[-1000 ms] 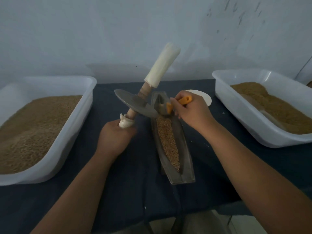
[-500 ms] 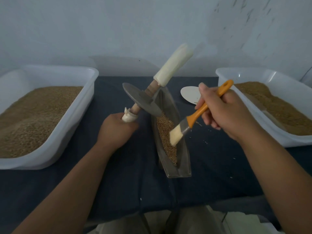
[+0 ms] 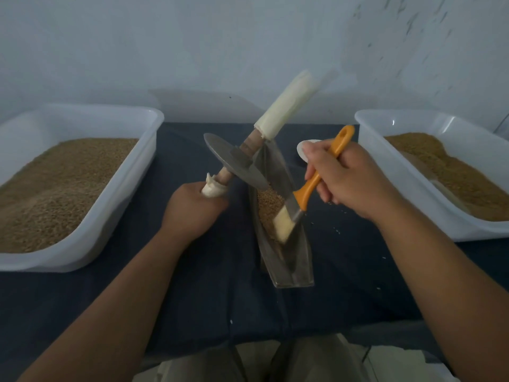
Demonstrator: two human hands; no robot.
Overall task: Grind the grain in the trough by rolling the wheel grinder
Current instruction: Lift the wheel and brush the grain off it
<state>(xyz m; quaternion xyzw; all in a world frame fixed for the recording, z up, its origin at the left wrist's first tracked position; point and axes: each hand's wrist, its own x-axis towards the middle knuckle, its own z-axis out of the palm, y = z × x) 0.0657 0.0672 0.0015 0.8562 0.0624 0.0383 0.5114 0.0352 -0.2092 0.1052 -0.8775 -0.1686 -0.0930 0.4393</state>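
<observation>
Orange-handled brush (image 3: 308, 188), grey metal trough (image 3: 296, 252), tan grain (image 3: 268, 206), dark blue cloth (image 3: 209, 285), white tubs (image 3: 143, 150)

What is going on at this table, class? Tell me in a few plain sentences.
A person works at a table. The left hand grips one handle of the wheel grinder, holding it tilted with its disc over the far end of the trough. The right hand holds an orange-handled brush, bristles down in the trough against the grain. The left tub and right tub, both holding grain, flank it.
</observation>
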